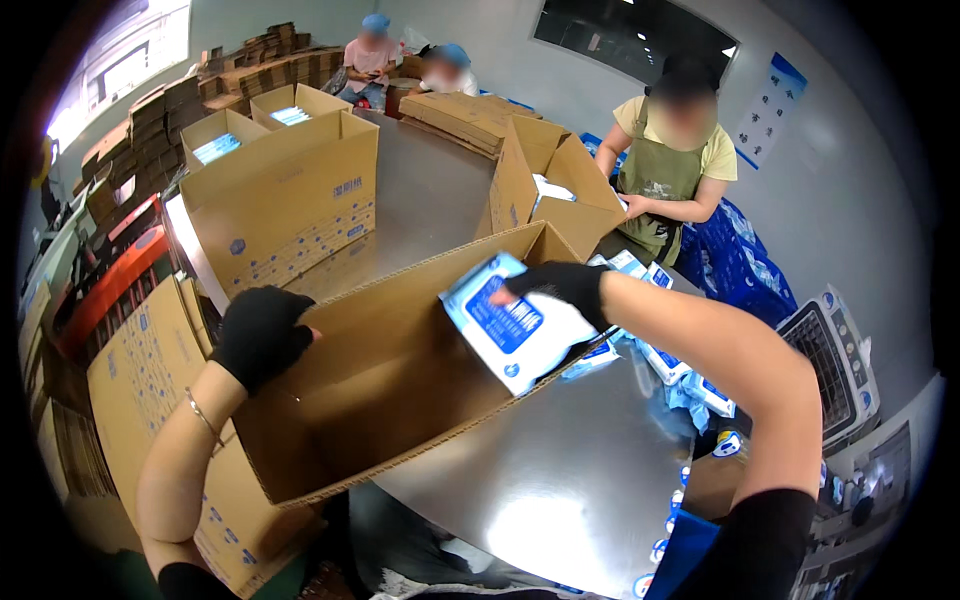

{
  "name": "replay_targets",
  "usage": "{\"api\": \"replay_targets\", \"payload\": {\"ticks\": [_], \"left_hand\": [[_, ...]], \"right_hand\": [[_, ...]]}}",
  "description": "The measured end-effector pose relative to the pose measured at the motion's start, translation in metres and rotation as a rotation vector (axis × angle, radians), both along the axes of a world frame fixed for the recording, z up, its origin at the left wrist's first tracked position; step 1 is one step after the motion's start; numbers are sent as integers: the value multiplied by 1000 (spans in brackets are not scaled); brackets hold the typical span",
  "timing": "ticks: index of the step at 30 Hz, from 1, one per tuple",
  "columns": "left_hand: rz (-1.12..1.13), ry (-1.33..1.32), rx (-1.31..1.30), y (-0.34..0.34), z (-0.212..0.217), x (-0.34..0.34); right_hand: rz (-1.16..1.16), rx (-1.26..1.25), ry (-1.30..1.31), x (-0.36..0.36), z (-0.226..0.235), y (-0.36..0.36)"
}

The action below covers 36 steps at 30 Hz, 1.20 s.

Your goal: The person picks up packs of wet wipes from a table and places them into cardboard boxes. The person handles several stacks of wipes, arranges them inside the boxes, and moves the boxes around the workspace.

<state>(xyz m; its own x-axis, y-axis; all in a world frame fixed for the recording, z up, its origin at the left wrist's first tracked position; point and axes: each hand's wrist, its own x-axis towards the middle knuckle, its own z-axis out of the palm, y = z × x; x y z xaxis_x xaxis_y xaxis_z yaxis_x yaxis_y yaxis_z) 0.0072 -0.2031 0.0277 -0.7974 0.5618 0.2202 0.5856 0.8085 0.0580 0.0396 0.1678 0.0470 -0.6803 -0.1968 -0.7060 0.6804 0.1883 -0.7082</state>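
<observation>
Packet [510, 335] — over steel table [560, 480]

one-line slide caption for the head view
Right hand lowers a blue-and-white packet into an open carton; left hand steadies it.

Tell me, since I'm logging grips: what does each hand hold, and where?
The right hand grips a blue-and-white packet by its upper edge, over the open cardboard box. The left hand grasps that box's left wall.

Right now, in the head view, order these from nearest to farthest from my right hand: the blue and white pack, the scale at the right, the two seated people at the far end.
1. Blue and white pack: in the right hand's grip.
2. Scale: far right, beside the table.
3. Two seated people: far end, top centre.
</observation>
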Motion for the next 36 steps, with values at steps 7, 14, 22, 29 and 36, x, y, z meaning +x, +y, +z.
{"api": "replay_targets", "payload": {"ticks": [7, 14, 22, 29, 36], "left_hand": [[-160, -70, 26, -6, -1, -13], [-115, -10, 23, -11, -12, -31], [-100, -7, 243, -69, -28, -63], [-83, 401, 190, -13, 30, -29], [-846, -611, 481, 179, -53, 111]], "right_hand": [[1447, 1351, 431, -87, -138, -10], [1104, 1084, 231, -80, -137, -34], [82, 676, 739, 10, -19, 202], [3, 1362, 53, 36, -213, 203], [211, 1372, 234, 78, -228, 229]]}}
